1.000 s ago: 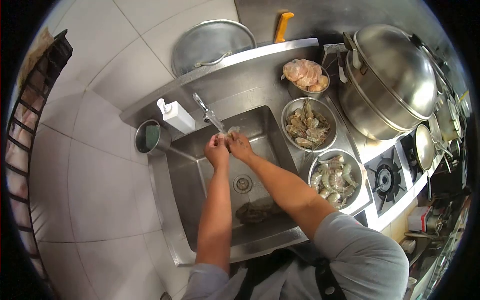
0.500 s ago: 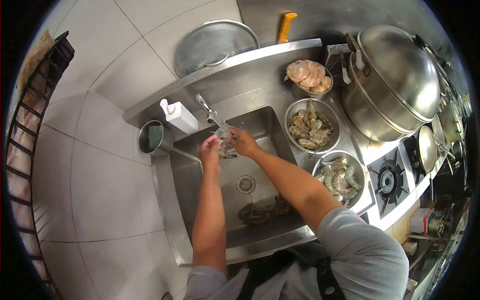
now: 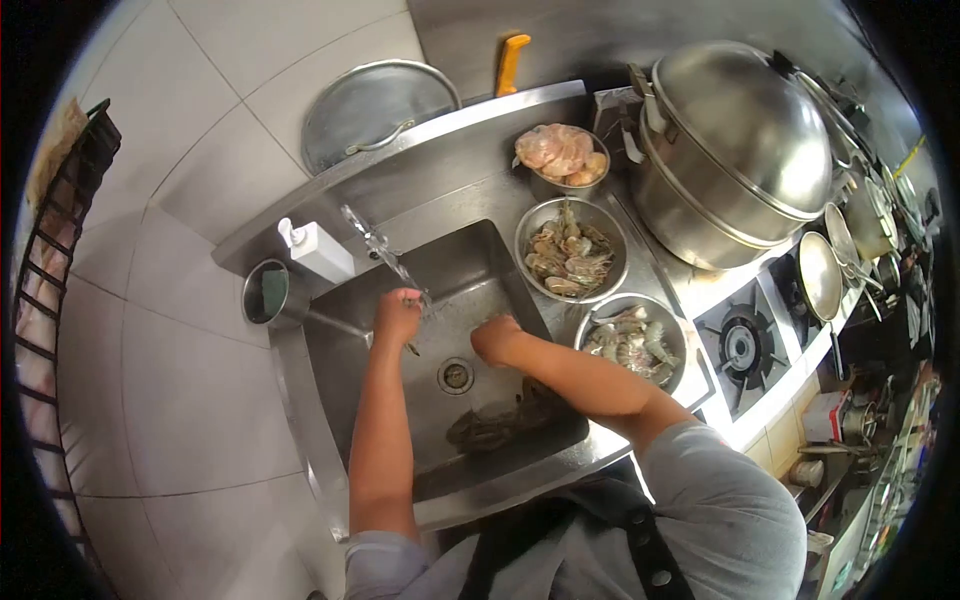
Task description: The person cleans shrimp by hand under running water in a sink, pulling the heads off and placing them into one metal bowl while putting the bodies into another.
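My left hand [image 3: 397,320] is closed beside the water running from the faucet [image 3: 372,240]; part of a shrimp [image 3: 411,349] shows below its fingers. My right hand [image 3: 497,340] is over the sink [image 3: 470,290], to the right of the stream. Its fingers curl downward, and whatever they may hold is hidden. Several shrimp [image 3: 490,430] lie in a dark heap on the sink floor, near the drain [image 3: 456,376]. To the right are a metal bowl of shrimp and shell pieces [image 3: 572,250] and a bowl of greyish shrimp [image 3: 635,345].
A container with a bag of pinkish food [image 3: 560,155] is behind the bowls. A large lidded steamer pot [image 3: 735,150] sits beside a gas burner [image 3: 742,345]. A white pump bottle [image 3: 318,250] and a metal cup with a green scrubber [image 3: 272,295] stand left of the faucet.
My hands were together under the water; they are now apart. The right has moved down and away from the stream, while the left stays beside it. The view has shifted slightly.
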Demonstrator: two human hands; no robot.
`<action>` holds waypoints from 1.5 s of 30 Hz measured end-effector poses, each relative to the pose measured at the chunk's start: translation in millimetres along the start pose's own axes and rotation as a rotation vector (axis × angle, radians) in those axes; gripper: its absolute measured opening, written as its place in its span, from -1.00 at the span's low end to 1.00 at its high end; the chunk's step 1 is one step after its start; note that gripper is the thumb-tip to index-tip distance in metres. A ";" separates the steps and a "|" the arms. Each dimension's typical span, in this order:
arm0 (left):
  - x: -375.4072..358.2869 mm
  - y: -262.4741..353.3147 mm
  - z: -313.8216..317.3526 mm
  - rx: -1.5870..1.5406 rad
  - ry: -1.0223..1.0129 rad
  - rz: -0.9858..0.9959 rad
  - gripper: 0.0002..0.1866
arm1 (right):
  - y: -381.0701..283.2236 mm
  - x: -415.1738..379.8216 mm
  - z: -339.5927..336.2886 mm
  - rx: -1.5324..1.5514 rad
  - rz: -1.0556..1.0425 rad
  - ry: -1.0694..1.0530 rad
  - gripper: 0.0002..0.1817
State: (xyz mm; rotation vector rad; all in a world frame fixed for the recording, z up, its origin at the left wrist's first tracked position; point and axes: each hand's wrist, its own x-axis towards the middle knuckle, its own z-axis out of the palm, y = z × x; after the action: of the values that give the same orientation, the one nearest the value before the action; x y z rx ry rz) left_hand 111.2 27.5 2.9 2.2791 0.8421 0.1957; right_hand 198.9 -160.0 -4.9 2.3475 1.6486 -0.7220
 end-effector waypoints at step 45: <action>-177.8 -247.2 253.0 0.421 -0.444 -0.277 -0.76 | 22.9 -233.0 200.7 0.511 0.146 0.616 -0.80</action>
State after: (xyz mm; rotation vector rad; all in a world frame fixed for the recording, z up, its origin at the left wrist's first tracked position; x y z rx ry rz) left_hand -65.0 -87.2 -332.6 2.4056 1.0088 -0.6450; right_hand 101.4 -445.7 -68.2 3.2735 1.5987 -0.4481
